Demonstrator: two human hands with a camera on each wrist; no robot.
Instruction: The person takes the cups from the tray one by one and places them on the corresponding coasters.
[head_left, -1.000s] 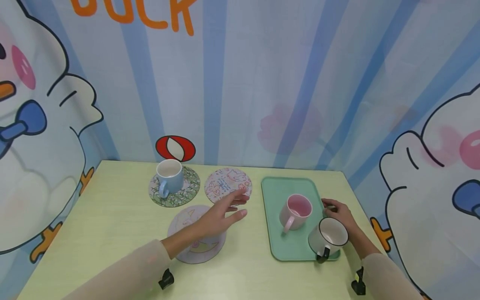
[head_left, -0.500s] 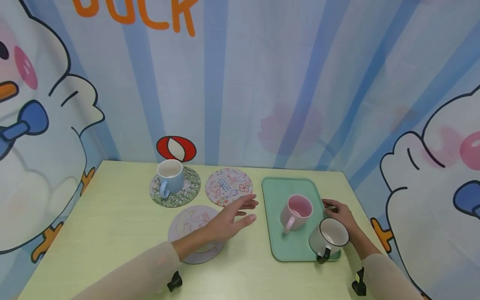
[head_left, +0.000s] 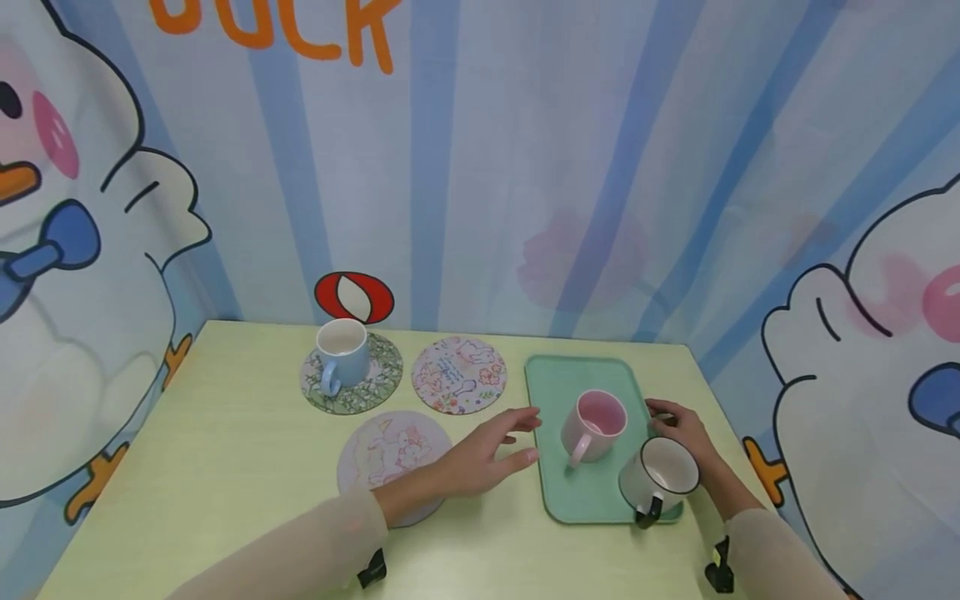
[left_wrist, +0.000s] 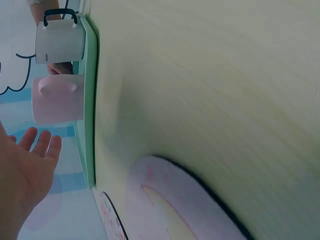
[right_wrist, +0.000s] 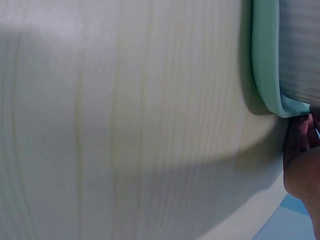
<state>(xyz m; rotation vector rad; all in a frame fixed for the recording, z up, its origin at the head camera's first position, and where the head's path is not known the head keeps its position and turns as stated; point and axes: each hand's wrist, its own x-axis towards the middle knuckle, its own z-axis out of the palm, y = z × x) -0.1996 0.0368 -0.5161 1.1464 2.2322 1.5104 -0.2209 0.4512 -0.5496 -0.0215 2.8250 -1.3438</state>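
A green tray (head_left: 566,496) lies on the table's right side, holding a pink mug (head_left: 587,440) and a white mug (head_left: 647,475) with a black rim and handle. My left hand (head_left: 482,460) is in the air at the tray's left edge, fingers apart and relaxed, with nothing in it. In the left wrist view its fingers (left_wrist: 41,144) point toward the pink mug (left_wrist: 59,102). My right hand (head_left: 684,432) grips the tray's right rim beside the white mug. In the right wrist view the tray corner (right_wrist: 270,92) partly hides those fingertips.
A light blue mug (head_left: 348,367) stands on a green patterned round mat (head_left: 382,379) at the back left. A pink-patterned round mat (head_left: 459,375) lies beside it. Below is a lilac round mat (head_left: 375,450), partly under my left forearm. A striped curtain (head_left: 480,167) hangs behind the table.
My left hand has moved right and slightly toward me, from over the mats to the tray's left edge. My right hand, the tray and the mugs stay put.
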